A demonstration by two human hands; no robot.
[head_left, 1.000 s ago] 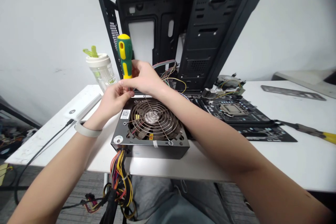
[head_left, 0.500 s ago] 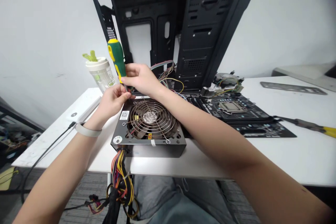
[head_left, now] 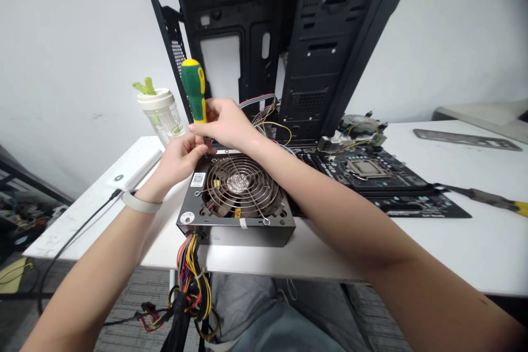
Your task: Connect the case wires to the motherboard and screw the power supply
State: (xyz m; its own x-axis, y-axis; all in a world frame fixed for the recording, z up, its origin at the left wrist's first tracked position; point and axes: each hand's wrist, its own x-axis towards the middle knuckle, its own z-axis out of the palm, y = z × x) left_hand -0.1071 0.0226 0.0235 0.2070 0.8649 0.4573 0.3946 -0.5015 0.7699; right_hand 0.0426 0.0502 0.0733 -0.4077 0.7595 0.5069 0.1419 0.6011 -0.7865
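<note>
My right hand (head_left: 226,124) is closed around the lower handle of a green and yellow screwdriver (head_left: 193,85), which stands nearly upright. Its tip is hidden behind my fingers, at the far left corner of a power supply (head_left: 247,235). At that same corner, my left hand (head_left: 183,157) pinches thumb and fingers together beside the shaft; what lies between them is hidden. The power supply lies on the white table with its round wire fan grille (head_left: 241,181) facing up. From its near side a bundle of coloured cables (head_left: 192,269) hangs over the table edge.
A black computer case (head_left: 322,60) stands open behind the power supply. To the right lie a motherboard (head_left: 412,192), a cooler fan (head_left: 358,124), yellow-handled pliers (head_left: 490,198) and a metal plate (head_left: 466,139). A clear cup (head_left: 163,115) and a white box (head_left: 134,170) are on the left.
The screwdriver handle has turned, its yellow strip now facing right, and it leans less to the left. Both hands stay at the same corner. The whole view has shifted slightly.
</note>
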